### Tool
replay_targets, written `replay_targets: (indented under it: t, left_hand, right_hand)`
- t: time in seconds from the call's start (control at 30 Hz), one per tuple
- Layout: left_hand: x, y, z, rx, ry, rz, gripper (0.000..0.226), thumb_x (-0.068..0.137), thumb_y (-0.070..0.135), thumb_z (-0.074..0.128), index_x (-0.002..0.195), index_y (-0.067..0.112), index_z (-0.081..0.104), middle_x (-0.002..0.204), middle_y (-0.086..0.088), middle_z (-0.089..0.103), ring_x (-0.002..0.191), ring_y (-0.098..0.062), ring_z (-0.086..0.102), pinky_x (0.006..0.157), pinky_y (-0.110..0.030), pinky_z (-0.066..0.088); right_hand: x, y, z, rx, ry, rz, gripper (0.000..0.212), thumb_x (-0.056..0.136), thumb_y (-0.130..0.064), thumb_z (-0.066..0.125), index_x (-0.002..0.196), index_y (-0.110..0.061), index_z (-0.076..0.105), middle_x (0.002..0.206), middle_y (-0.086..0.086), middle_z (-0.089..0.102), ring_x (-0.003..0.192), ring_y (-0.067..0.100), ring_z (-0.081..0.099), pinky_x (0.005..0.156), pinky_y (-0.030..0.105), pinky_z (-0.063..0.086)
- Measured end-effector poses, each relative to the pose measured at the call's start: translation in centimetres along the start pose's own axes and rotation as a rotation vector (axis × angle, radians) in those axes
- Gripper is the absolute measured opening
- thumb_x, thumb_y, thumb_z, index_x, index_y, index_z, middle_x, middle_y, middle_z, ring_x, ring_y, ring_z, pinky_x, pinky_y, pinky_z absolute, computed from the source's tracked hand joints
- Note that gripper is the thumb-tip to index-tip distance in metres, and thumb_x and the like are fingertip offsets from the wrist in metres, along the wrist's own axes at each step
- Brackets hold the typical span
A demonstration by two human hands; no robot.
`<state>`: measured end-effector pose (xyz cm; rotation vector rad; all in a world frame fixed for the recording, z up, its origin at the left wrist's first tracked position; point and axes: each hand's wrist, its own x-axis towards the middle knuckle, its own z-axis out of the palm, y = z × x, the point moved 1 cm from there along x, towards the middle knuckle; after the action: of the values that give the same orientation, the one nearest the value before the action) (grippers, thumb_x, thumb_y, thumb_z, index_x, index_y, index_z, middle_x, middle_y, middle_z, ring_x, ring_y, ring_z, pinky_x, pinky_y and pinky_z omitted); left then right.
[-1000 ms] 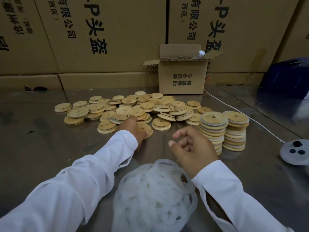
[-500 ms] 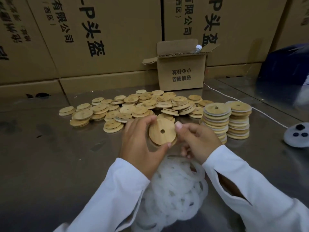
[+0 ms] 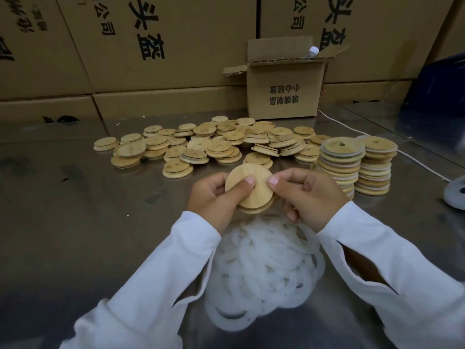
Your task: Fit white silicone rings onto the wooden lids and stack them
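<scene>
Your left grip (image 3: 216, 195) and right grip (image 3: 310, 195) both clamp one wooden lid (image 3: 251, 190) between them, thumbs pressed on its face. The white silicone rings (image 3: 264, 268) lie heaped just beneath; ringed stacks (image 3: 341, 157) stand beyond your right grip.

The held lid (image 3: 251, 187) is pale honey-tan wood with faint straight grain. The loose lids (image 3: 201, 144) beyond it are the same tan, some with darker streaks. The two stacks (image 3: 339, 162) on the right are banded tan and white. The near heap of rings (image 3: 264, 268) is milky, translucent white. The sleeves (image 3: 156, 285) are white. The table (image 3: 63, 222) is dull grey steel. The far cartons (image 3: 176, 46) and the small box (image 3: 284, 96) are brown with black characters.
</scene>
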<state>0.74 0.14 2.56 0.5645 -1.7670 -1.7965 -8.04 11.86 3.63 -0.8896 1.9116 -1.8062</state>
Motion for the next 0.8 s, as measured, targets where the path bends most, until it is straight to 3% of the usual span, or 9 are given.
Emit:
replay_targets:
  t: [0.13,0.23,0.33,0.4,0.5,0.6,0.8]
  left_hand:
    - [0.3,-0.2,-0.2,-0.075,-0.016,0.060,0.004,0.080,0.014,0.066,0.083,0.012,0.066,0.067,0.004,0.070,0.065,-0.007,0.065,0.061,-0.016,0.052]
    - [0.6,-0.5,-0.4,-0.171,-0.003,-0.019,0.002,0.081,0.015,0.065,0.083,0.015,0.066,0.067,0.005,0.071,0.067,-0.009,0.067,0.058,-0.021,0.054]
    - [0.9,-0.6,-0.6,-0.313,0.002,-0.104,0.002,0.082,0.015,0.063,0.082,0.016,0.065,0.066,0.005,0.071,0.065,-0.011,0.070,0.053,-0.025,0.055]
    - [0.9,-0.6,-0.7,-0.308,-0.022,-0.084,0.003,0.082,0.015,0.063,0.084,0.014,0.063,0.065,0.006,0.071,0.064,-0.010,0.070,0.051,-0.024,0.054]
    - [0.7,-0.6,-0.4,-0.289,-0.058,-0.010,0.005,0.081,0.013,0.062,0.087,0.013,0.061,0.067,0.005,0.071,0.067,-0.010,0.070,0.053,-0.023,0.055]
    - [0.5,-0.6,-0.2,-0.273,-0.086,0.067,0.010,0.078,0.013,0.062,0.088,0.013,0.060,0.070,0.005,0.072,0.070,-0.010,0.070,0.055,-0.023,0.056]
    - [0.2,-0.7,0.0,-0.266,-0.145,0.102,0.027,0.065,0.022,0.064,0.090,0.013,0.059,0.075,0.004,0.072,0.076,-0.011,0.070,0.058,-0.024,0.056]
  right_hand:
    - [0.2,0.1,-0.3,-0.061,0.014,0.001,0.018,0.092,-0.019,0.049,0.085,-0.012,0.065,0.059,0.001,0.063,0.036,0.009,0.043,0.036,0.015,0.033]
    - [0.4,0.1,-1.1,-0.064,0.084,0.051,0.026,0.095,-0.015,0.043,0.079,-0.020,0.063,0.059,-0.003,0.066,0.038,0.009,0.044,0.037,0.014,0.035]
    - [0.6,0.5,-1.8,-0.167,0.090,0.110,0.017,0.092,-0.013,0.049,0.082,-0.020,0.062,0.064,-0.003,0.065,0.040,0.010,0.046,0.039,0.013,0.037]
    - [0.6,0.7,-2.2,-0.280,0.032,0.142,0.006,0.088,-0.014,0.057,0.089,-0.019,0.060,0.071,0.000,0.065,0.045,0.009,0.051,0.046,0.014,0.041]
    - [0.6,0.6,-2.7,-0.358,-0.104,0.160,0.015,0.082,-0.008,0.063,0.089,-0.020,0.060,0.077,0.000,0.065,0.062,0.011,0.060,0.056,0.014,0.047]
    - [0.6,0.6,-3.0,-0.483,-0.225,0.164,0.024,0.076,0.000,0.066,0.083,-0.023,0.060,0.080,0.000,0.066,0.081,0.016,0.062,0.079,0.026,0.051]
    - [0.8,1.1,-3.1,-0.598,-0.301,0.189,0.025,0.071,-0.002,0.072,0.078,-0.024,0.061,0.079,0.000,0.062,0.073,0.011,0.058,0.078,0.026,0.051]
